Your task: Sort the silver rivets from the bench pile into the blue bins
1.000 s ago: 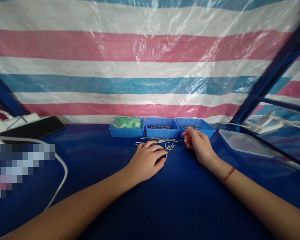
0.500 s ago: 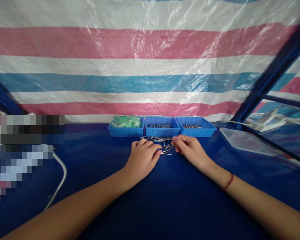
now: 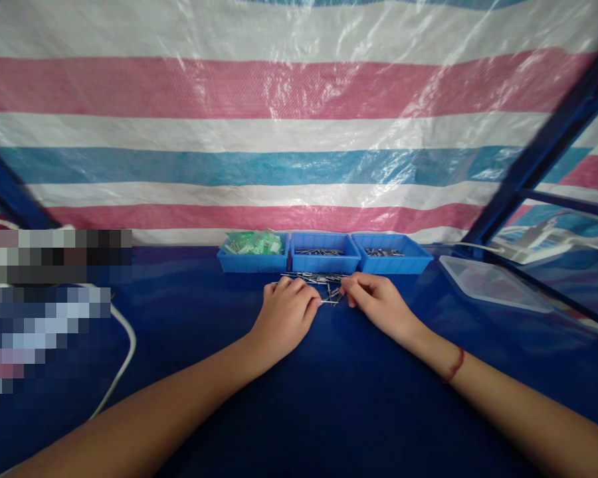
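Note:
Thin metal rivet-like pins (image 3: pixel 319 277) lie in a loose pile on the blue table, just in front of the middle bin. My left hand (image 3: pixel 290 309) is beside the pile, thumb and forefinger pinched on one pin that points right. My right hand (image 3: pixel 376 299) is at the pile's right side, its fingertips closed together near several short pins (image 3: pixel 333 292); what lies between them is too small to make out. Behind stand three blue bins: the left bin (image 3: pixel 253 264) holds green-tinted plastic packets, the middle bin (image 3: pixel 325 264) and right bin (image 3: pixel 398 264) hold metal pins.
A clear plastic lid (image 3: pixel 496 284) lies on the table at the right, near a white power strip (image 3: pixel 533 245). A white cable (image 3: pixel 127 355) curves across the left side, beside blurred-out items. Blue frame posts flank a striped sheet (image 3: pixel 279 166).
My left thumb and forefinger have closed on a pin. My right hand has shifted slightly left and down among the short pins.

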Demonstrator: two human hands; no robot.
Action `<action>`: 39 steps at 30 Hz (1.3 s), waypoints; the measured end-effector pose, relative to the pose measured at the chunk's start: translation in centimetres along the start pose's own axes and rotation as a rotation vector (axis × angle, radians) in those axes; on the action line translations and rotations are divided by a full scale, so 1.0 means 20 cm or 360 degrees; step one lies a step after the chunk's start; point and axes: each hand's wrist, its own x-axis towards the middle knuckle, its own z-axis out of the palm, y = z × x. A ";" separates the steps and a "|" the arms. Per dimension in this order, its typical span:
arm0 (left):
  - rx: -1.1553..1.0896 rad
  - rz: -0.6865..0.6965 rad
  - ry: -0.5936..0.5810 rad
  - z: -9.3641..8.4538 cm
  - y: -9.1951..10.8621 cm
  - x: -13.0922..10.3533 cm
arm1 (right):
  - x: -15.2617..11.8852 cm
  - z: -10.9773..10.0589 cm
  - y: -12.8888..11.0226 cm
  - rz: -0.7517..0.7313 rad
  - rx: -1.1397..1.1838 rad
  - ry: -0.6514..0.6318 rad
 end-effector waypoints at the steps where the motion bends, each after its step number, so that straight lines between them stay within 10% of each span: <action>1: -0.0026 -0.0024 0.0019 0.00 0.00 0.00 | 0.00 0.00 0.00 -0.0002 0.0032 0.0001; 39: -0.0614 0.0105 0.0154 0.00 -0.01 0.03 | -0.05 0.04 -0.07 -0.0230 0.0185 0.0041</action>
